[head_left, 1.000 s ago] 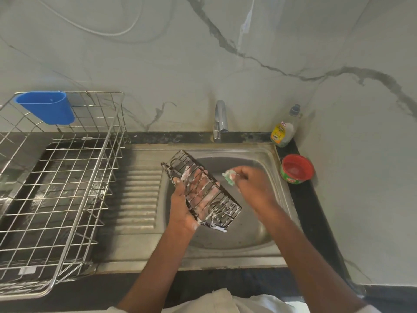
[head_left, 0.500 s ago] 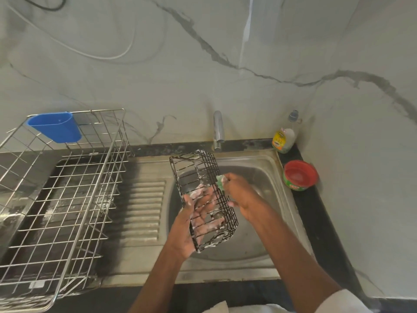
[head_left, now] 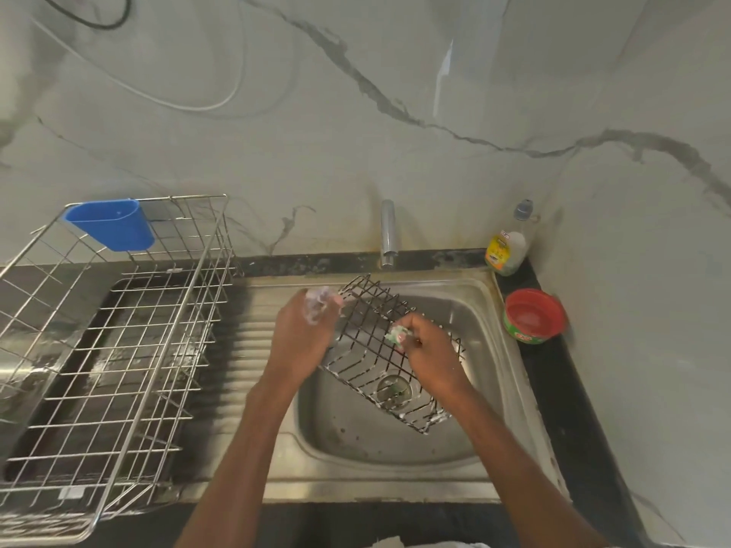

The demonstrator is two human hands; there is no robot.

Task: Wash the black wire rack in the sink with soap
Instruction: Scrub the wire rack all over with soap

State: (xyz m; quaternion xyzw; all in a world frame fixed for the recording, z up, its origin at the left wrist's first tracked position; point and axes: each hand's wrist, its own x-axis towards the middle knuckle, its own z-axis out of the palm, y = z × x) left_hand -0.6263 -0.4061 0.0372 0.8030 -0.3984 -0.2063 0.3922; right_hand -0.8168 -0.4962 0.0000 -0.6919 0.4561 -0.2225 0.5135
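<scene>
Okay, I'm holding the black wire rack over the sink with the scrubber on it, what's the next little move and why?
Probably draw the scrubber in your right hand down the black wire rack toward its lower end. Your left hand already steadies the upper end over the sink, and the scrubber sits near the middle, so the lower wires look unscrubbed.

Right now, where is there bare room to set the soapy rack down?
The ribbed drainboard, between the dish rack and the sink basin, lies bare. The basin floor near its front wall is free too. It is crowded at the right rim, with the red tub and soap bottle.
</scene>
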